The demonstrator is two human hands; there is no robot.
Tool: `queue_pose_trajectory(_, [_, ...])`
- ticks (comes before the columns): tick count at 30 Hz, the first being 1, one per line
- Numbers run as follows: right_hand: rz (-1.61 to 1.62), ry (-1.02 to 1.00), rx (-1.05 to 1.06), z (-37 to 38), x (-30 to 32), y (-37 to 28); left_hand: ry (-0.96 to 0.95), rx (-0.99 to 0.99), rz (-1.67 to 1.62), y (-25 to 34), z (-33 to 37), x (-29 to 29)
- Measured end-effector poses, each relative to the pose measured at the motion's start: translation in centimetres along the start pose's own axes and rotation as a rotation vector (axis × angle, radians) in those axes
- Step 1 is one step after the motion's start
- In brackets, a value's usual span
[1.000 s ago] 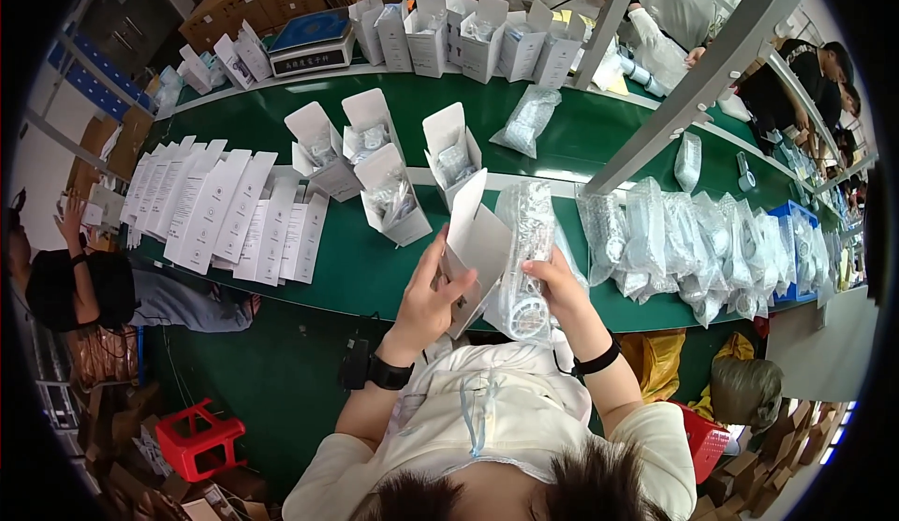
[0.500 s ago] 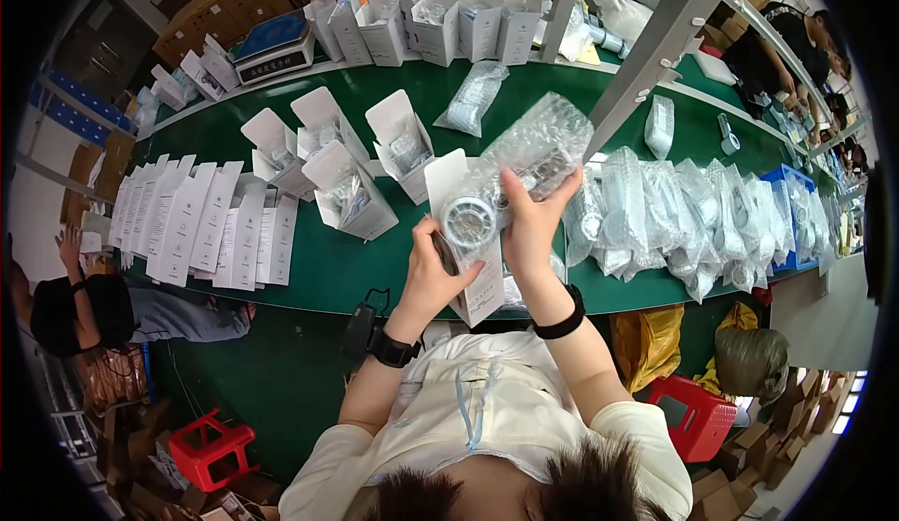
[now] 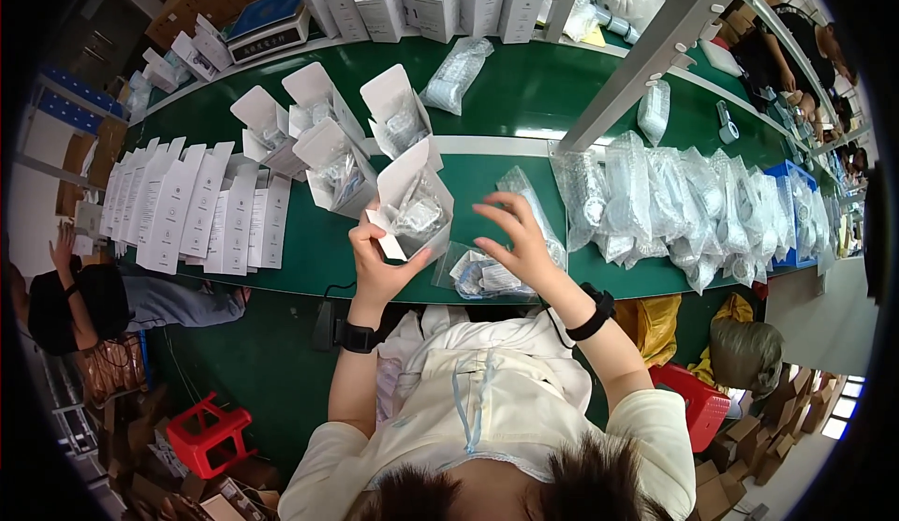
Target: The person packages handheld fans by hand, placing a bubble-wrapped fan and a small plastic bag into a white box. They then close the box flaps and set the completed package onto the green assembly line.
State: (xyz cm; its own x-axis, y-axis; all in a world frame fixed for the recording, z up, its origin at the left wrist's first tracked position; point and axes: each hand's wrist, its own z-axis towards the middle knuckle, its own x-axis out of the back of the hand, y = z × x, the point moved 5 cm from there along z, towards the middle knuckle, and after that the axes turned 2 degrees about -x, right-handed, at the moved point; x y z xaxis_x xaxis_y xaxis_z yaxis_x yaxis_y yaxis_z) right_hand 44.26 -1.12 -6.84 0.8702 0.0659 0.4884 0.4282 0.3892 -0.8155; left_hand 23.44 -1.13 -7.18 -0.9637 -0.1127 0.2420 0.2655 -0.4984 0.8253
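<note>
My left hand grips an open white carton by its near left side, thumb in front. Inside the carton sits a bubble-wrapped item, its top showing below the raised flap. To the right, my right hand is in the air with fingers spread, holding nothing. Beyond and beside it, a bubble-wrapped piece lies on the green table, partly hidden by that hand. A clear bag of small white parts lies at the table's near edge, between my hands.
Several open filled cartons stand just left of mine. Further left is a row of white cartons. Many bubble-wrapped items are heaped at right, by a blue bin. A metal post rises at back right.
The bubble-wrapped item that both hands held at the carton's mouth is now down inside it. My right hand has let go and opened. The carton has shifted left, toward the other filled ones.
</note>
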Motion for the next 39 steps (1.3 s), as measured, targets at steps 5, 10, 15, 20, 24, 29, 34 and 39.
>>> queue_pose_trajectory(5, [-0.655,-0.562,0.013,-6.9,-5.0,6.8,0.002,-0.003,0.078,-4.8,-3.6,1.4])
queue_pose_trajectory(10, [-0.344,-0.332,-0.155,-5.1,-4.8,9.8,0.036,0.207,0.172,-3.3,-3.3,2.8])
queue_pose_trajectory(15, [-0.175,0.0,-0.11,0.1,-1.2,5.2,0.009,0.213,0.409,-0.1,-1.2,4.0])
queue_pose_trajectory(20, [0.518,0.226,-0.097,3.5,-2.8,-3.1,0.022,0.328,0.393,-0.8,-0.7,4.4])
queue_pose_trajectory(24, [0.093,-0.024,0.413,4.6,-6.7,-6.8,0.087,0.405,0.365,-1.0,0.4,5.2])
queue_pose_trajectory(29, [-0.315,-0.26,0.536,3.6,-10.2,-7.1,0.168,0.401,0.298,-1.7,-0.3,6.0])
queue_pose_trajectory(34, [-0.644,-0.672,0.325,3.5,-12.2,-6.0,0.137,0.373,0.372,0.4,-1.2,6.7])
queue_pose_trajectory(39, [-0.438,-0.44,0.593,3.1,-12.0,-7.5,0.223,0.381,0.376,1.0,-2.0,9.2])
